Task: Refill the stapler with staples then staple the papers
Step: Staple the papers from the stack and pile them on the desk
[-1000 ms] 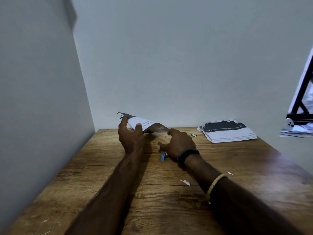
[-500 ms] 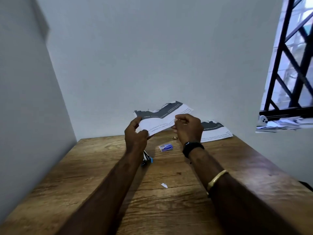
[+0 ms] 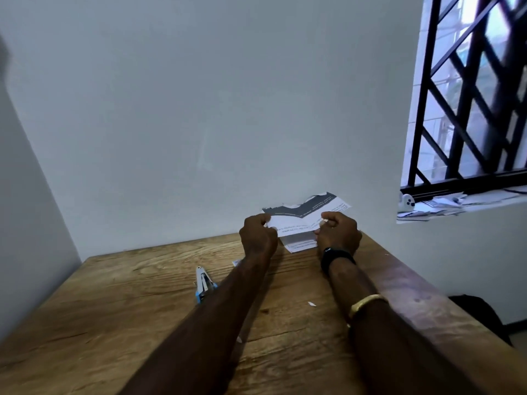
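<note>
Over on the left, the wooden desk [image 3: 114, 315] fits into a corner of pale walls. Toward its middle lies the stapler [image 3: 203, 283] — blue with silver metal showing, flat on the wood, just beside the left forearm and touched by neither hand. A little farther back, a small blue-and-white thing [image 3: 236, 262] peeks out from behind that forearm; too little shows to say what it is.

The left hand [image 3: 258, 238] is raised near the desk's far edge, its fingers curled round the left end of a sheet of paper [image 3: 299, 219]. The sheet is white with lines of print and a dark band along its torn upper edge, and it is held up off the desk. Below it, more papers [image 3: 299, 243] lie on the desk by the wall, and a white scrap [image 3: 311, 304] lies between the forearms. The right hand [image 3: 339, 233] pinches the sheet's right end between thumb and fingers. A black watch [image 3: 336, 256] sits on that wrist, a gold bangle [image 3: 368, 301] farther up the arm.

At far right — a window with a black grille [image 3: 467, 109], loose papers heaped on its sill [image 3: 445, 202].
</note>
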